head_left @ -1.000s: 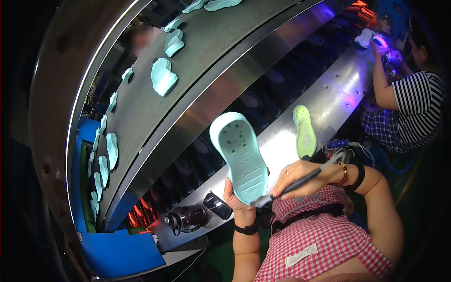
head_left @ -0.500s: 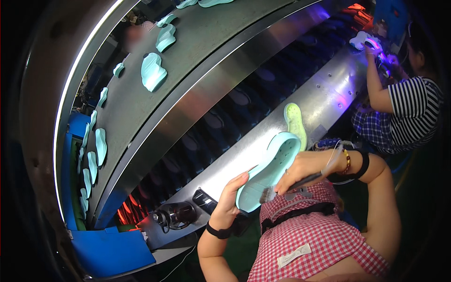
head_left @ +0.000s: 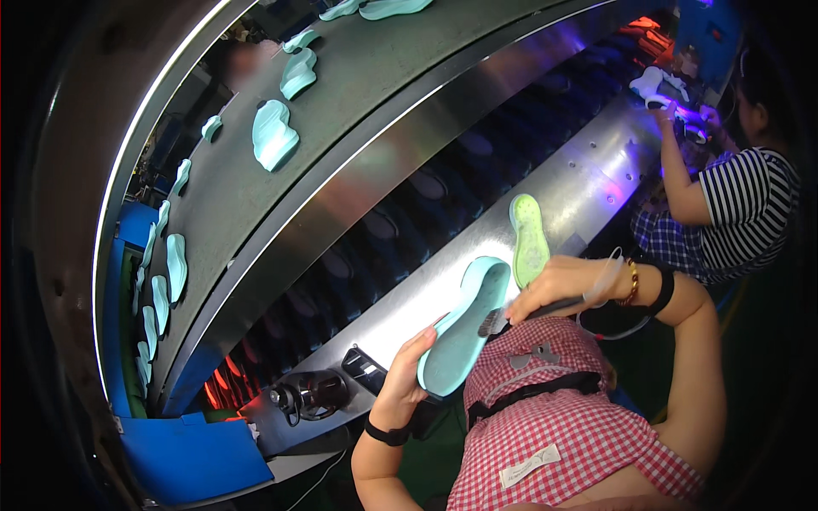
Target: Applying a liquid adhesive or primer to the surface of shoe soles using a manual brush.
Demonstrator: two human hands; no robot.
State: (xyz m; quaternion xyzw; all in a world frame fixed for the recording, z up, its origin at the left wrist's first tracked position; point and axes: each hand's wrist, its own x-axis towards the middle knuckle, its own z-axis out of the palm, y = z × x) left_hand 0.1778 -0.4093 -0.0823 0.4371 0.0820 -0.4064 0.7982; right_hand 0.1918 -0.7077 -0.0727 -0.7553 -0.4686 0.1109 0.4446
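Note:
My left hand grips the near end of a light blue shoe sole, thumb along its left rim. The sole is tilted, its hollow inner side and raised rim facing up. In my right hand is a brush with short dark bristles, which meet the sole's inner surface near its right edge. Much of the brush handle is hidden by my fingers. Just beyond my right hand, a yellow-green sole lies on the metal ledge.
A dark conveyor belt curves along the far left, carrying several light blue soles. A metal rail borders it. A dark round-bodied device and a small black box stand on the ledge. A co-worker handles soles under violet light.
The blue sole has shifted left and a little nearer me. The brush has moved up along it, from near its close end toward the middle. More of the yellow-green sole shows.

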